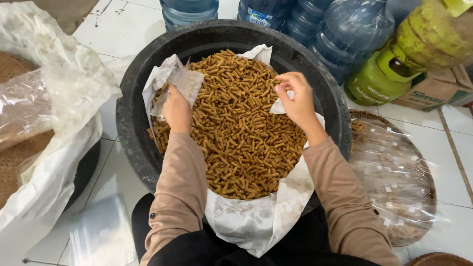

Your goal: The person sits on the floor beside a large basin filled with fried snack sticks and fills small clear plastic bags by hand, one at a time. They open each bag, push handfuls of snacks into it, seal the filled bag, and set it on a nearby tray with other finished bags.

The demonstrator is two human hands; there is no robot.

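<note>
Head view: left hand [176, 111] fingers curled, pinching small clear plastic bag [180, 83] at basin's 10 o'clock, knuckles sunk in stick snacks [241, 133]. Right hand [295, 96] at 2 o'clock, fingertips pinched on snacks beside white paper liner [256, 216]. Snacks: short, brown, ridged sticks, heaped in crumpled liner inside round, rough black basin [130, 123] on tiled floor [456, 157].
</note>
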